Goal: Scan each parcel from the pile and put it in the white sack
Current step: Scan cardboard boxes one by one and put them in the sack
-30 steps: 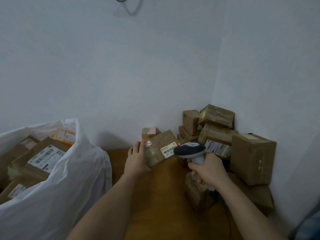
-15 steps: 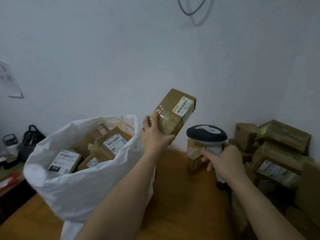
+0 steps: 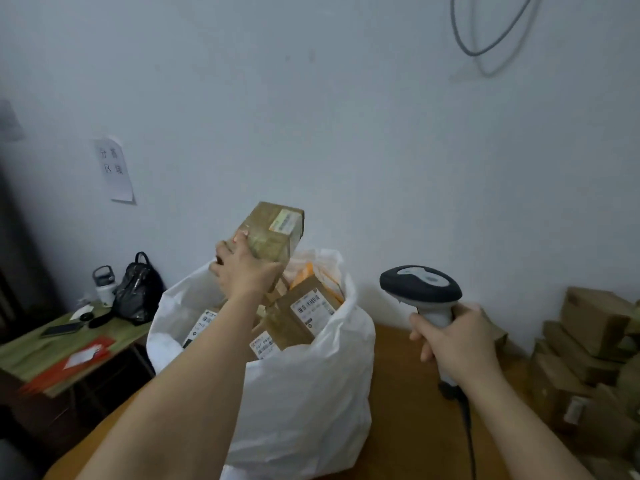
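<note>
1. Brown cardboard parcel [image 3: 273,233]: yellow-and-white label, glossy clear tape.
2. White plastic sack [image 3: 311,393]: brown boxes inside with white labels and black barcodes; an orange patch at the back.
3. Handheld scanner [image 3: 420,289]: black head, grey-white top panel and handle.
4. Wooden tabletop [image 3: 408,427]: orange-brown.
5. Side table [image 3: 31,355]: olive green; red-and-white envelope [image 3: 79,356].

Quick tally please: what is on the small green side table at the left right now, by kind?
Black handbag: 1
White bottle with a dark lid: 1
Dark flat phone: 1
Red and white envelope: 1
Small dark items by the handbag, too blurred to name: at least 2
Total: at least 6 on the green side table
</note>
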